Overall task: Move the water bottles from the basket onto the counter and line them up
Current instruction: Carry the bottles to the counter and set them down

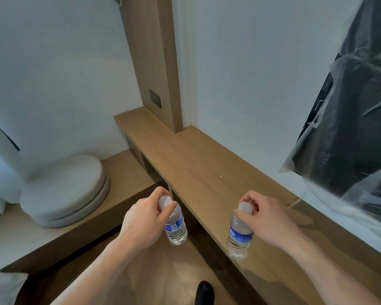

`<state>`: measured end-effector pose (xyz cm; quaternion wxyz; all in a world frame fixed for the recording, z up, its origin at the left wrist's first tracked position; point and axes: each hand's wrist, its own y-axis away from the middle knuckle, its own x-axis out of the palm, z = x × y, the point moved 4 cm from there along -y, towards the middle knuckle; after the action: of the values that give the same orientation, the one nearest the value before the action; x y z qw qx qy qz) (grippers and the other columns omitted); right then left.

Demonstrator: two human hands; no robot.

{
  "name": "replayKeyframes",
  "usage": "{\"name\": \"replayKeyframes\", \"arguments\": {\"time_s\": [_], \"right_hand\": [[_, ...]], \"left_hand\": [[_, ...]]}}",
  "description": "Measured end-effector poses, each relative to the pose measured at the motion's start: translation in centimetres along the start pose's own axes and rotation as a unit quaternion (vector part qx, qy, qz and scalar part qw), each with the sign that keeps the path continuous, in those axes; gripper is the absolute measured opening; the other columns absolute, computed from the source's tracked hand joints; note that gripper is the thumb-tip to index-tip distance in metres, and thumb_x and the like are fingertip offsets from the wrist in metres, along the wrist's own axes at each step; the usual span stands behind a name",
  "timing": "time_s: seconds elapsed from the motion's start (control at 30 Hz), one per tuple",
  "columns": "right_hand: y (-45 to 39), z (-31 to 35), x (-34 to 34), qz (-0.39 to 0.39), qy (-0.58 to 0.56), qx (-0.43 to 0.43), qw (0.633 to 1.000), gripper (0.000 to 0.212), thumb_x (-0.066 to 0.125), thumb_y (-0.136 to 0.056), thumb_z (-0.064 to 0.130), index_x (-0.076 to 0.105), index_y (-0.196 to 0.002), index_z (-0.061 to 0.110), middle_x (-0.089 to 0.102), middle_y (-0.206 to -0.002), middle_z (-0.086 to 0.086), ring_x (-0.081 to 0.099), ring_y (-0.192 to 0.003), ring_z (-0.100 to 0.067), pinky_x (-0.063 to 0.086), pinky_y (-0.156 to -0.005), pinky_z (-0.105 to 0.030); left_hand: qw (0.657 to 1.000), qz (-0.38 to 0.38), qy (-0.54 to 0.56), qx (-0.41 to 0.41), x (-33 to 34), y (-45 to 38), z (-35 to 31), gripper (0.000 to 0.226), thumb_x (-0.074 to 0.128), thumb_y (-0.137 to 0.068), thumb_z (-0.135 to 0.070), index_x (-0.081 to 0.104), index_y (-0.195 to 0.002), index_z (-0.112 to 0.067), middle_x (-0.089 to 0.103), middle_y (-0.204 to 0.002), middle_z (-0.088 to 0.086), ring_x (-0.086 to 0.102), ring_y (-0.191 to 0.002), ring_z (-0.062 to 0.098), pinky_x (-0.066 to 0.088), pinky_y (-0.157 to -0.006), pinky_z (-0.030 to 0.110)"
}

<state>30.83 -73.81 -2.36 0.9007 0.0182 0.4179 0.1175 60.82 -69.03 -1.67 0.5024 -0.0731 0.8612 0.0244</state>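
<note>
My left hand [144,216] pinches the white cap of a clear water bottle with a blue label [176,225]; that bottle hangs in the air over the floor, just left of the counter's front edge. My right hand [266,216] grips the cap of a second water bottle [239,235], which is upright at the near edge of the long wooden counter [207,168]. I cannot tell whether its base touches the counter. The basket is out of view.
A television wrapped in clear plastic [350,111] hangs on the wall above the counter's right end. Round grey cushions [64,192] are stacked on a low wooden platform at the left. A dark shoe [205,292] shows on the floor below.
</note>
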Motion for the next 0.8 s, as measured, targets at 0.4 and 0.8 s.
{"name": "replayKeyframes", "arguments": {"time_s": [0.4, 0.8], "right_hand": [[-19.4, 3.9, 2.9, 0.005, 0.008, 0.017, 1.0, 0.02, 0.073, -0.093, 0.052, 0.058, -0.097, 0.04, 0.069, -0.09, 0.015, 0.068, -0.08, -0.006, 0.064, -0.071, -0.029], [-33.3, 5.2, 6.1, -0.042, 0.023, 0.113, 0.992, 0.013, 0.068, -0.09, 0.045, 0.057, -0.092, 0.038, 0.067, -0.085, 0.016, 0.064, -0.081, -0.006, 0.054, -0.069, -0.03]], "left_hand": [[1.0, 0.001, -0.019, 0.01, -1.2, -19.9, 5.7, 0.024, 0.047, -0.099, -0.063, 0.047, -0.113, -0.043, 0.071, -0.093, -0.013, 0.066, -0.074, 0.005, 0.052, -0.057, 0.025], [0.992, 0.082, -0.068, 0.075, 1.4, -41.7, 12.0, 0.026, 0.046, -0.1, -0.064, 0.046, -0.109, -0.039, 0.067, -0.081, -0.009, 0.061, -0.07, 0.008, 0.048, -0.059, 0.031]]}}
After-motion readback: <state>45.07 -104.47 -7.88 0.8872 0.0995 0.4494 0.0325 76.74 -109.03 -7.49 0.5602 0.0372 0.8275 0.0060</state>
